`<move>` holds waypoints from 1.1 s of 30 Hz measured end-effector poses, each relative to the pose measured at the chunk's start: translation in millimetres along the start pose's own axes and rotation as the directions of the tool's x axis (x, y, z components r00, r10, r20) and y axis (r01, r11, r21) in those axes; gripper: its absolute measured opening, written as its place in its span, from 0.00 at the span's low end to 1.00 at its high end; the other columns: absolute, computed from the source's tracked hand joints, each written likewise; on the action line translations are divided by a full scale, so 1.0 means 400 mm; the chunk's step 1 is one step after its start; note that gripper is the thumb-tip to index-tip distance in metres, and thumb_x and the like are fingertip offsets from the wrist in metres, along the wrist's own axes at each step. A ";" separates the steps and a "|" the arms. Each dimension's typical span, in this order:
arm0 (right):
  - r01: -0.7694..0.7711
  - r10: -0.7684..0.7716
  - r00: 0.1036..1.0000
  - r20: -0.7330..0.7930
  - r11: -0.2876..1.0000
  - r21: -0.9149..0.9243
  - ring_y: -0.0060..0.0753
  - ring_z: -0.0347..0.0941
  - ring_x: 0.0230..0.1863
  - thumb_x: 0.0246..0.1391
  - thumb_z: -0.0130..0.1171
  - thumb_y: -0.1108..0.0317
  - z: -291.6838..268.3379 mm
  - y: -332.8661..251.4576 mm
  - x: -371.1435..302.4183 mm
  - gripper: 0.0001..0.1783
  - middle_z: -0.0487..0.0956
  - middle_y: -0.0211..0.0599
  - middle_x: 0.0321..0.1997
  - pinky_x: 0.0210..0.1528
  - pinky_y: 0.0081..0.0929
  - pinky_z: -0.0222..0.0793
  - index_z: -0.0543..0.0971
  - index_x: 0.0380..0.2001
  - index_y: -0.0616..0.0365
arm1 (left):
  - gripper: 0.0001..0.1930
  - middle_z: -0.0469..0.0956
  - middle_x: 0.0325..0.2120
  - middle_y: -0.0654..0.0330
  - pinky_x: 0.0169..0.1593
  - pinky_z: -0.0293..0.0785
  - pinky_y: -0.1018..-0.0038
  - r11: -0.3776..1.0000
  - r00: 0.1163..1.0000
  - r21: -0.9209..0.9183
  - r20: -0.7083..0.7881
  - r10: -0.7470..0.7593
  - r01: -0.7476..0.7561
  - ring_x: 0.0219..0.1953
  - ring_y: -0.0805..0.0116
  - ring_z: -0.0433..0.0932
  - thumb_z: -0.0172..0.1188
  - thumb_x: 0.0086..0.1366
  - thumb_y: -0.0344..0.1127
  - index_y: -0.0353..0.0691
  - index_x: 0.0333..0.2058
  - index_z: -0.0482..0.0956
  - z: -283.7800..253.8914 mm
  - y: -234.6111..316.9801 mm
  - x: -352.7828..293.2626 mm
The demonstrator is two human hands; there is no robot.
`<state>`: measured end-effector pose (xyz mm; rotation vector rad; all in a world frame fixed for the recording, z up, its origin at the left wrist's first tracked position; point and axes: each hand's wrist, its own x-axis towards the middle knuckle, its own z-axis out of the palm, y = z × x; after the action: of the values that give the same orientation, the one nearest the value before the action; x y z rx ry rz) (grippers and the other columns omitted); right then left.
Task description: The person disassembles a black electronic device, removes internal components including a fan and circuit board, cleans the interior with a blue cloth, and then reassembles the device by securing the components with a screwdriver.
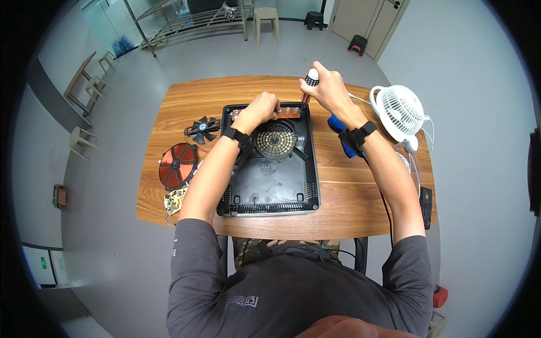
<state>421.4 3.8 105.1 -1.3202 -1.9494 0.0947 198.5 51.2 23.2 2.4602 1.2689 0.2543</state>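
A black plastic appliance housing [282, 188] lies open on the table in front of me, with a round vent grille [274, 139] in its floor. Along its far edge runs a narrow orange-brown circuit board [290, 113] with several metal posts. My right hand [327, 87] is closed around the handle of a screwdriver [306, 97], whose tip points down at the board's right end. My left hand [262, 108] bends over the board's middle, fingers curled together; what lies between its fingertips is hidden. Whether the screwdriver tip touches a screw is too small to tell.
Left of the housing lie a small black fan [203, 129], a round copper coil [178, 165] and a cream-coloured circuit board [175, 199]. On the right are a blue object [345, 135] partly behind my forearm, a white desk fan [399, 110] with cables, and a black device [425, 207].
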 end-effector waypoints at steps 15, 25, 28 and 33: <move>0.011 -0.011 1.000 0.013 1.000 -0.001 0.61 0.81 0.31 0.54 0.68 0.56 -0.002 -0.018 0.001 0.21 0.81 0.54 0.23 0.32 0.45 0.79 0.72 0.33 0.62 | 0.19 0.85 0.37 0.45 0.50 0.80 0.60 0.999 0.999 0.038 -0.036 0.018 -0.016 0.44 0.47 0.84 0.77 0.48 0.28 0.36 0.42 0.86 0.018 -0.011 0.005; 0.003 -0.003 1.000 0.014 1.000 -0.010 0.63 0.81 0.32 0.54 0.69 0.55 -0.004 -0.010 0.002 0.22 0.81 0.56 0.24 0.33 0.47 0.78 0.72 0.33 0.63 | 0.20 0.85 0.38 0.44 0.51 0.80 0.60 1.000 1.000 0.023 -0.013 0.009 -0.009 0.46 0.47 0.84 0.77 0.49 0.28 0.35 0.43 0.86 0.005 0.001 -0.001; -0.003 0.004 0.999 0.032 1.000 -0.025 0.63 0.81 0.32 0.54 0.69 0.55 -0.001 -0.011 0.005 0.22 0.81 0.57 0.24 0.33 0.48 0.78 0.72 0.33 0.63 | 0.20 0.85 0.39 0.44 0.51 0.79 0.60 1.000 1.000 0.020 -0.001 -0.005 0.005 0.46 0.47 0.84 0.77 0.49 0.28 0.35 0.43 0.86 0.004 0.000 -0.001; 0.016 -0.015 1.000 0.021 0.999 -0.039 0.63 0.81 0.31 0.55 0.68 0.55 -0.002 -0.011 0.005 0.22 0.81 0.56 0.23 0.34 0.48 0.79 0.71 0.32 0.62 | 0.20 0.85 0.39 0.43 0.52 0.79 0.60 1.000 1.000 0.018 -0.009 -0.006 0.006 0.46 0.47 0.84 0.77 0.49 0.28 0.35 0.43 0.86 0.003 0.005 -0.003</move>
<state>418.2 3.1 108.5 -1.3343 -1.9878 0.0631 199.5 48.9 22.8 2.4721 1.2877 0.2535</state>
